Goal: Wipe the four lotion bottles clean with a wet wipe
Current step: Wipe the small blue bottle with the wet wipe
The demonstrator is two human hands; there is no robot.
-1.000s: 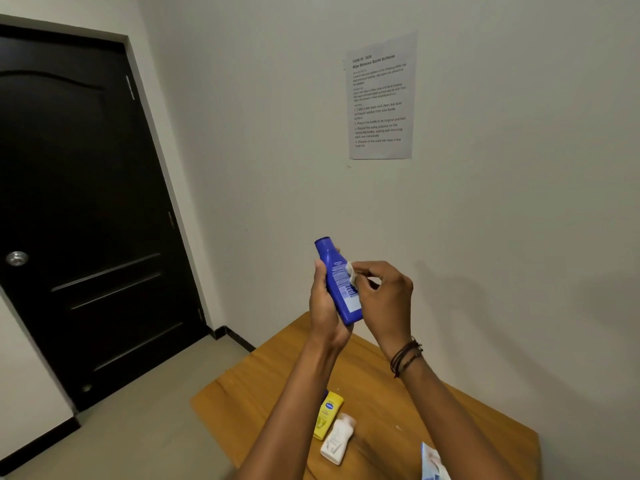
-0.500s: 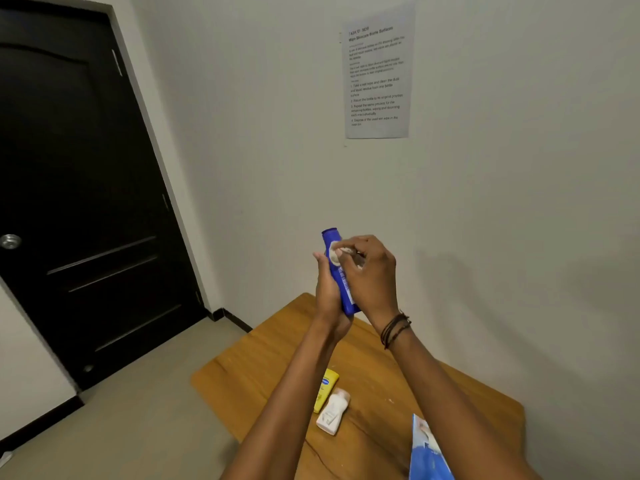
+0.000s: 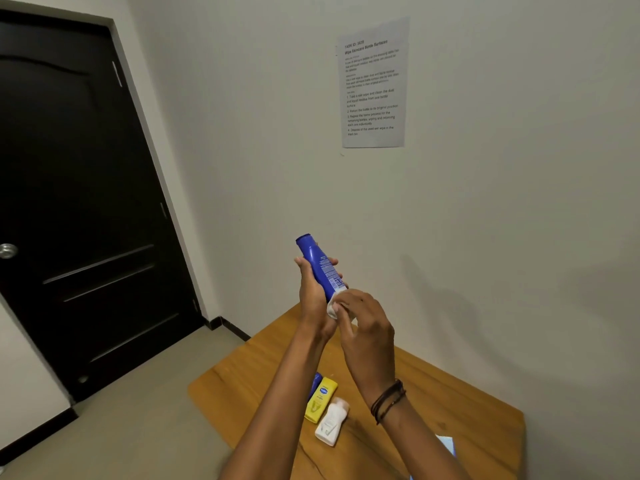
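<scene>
My left hand point(image 3: 313, 296) grips a blue lotion bottle point(image 3: 318, 261) raised above the table, its cap end pointing up and left. My right hand point(image 3: 363, 327) pinches a white wet wipe point(image 3: 333, 307) against the bottle's lower end. On the wooden table point(image 3: 450, 403) below lie a yellow bottle point(image 3: 320, 398) and a white bottle point(image 3: 331, 424) side by side. A second blue bottle point(image 3: 314, 384) peeks out behind my left forearm, mostly hidden.
A blue wet-wipe pack point(image 3: 446, 445) lies at the table's near right, partly behind my right arm. A printed sheet point(image 3: 372, 83) hangs on the wall behind the table. A dark door point(image 3: 76, 209) stands at the left, with bare floor before it.
My right hand has slid the wipe from the bottle's top down to its lower end. The bottle has tilted a little further to the left in my left hand.
</scene>
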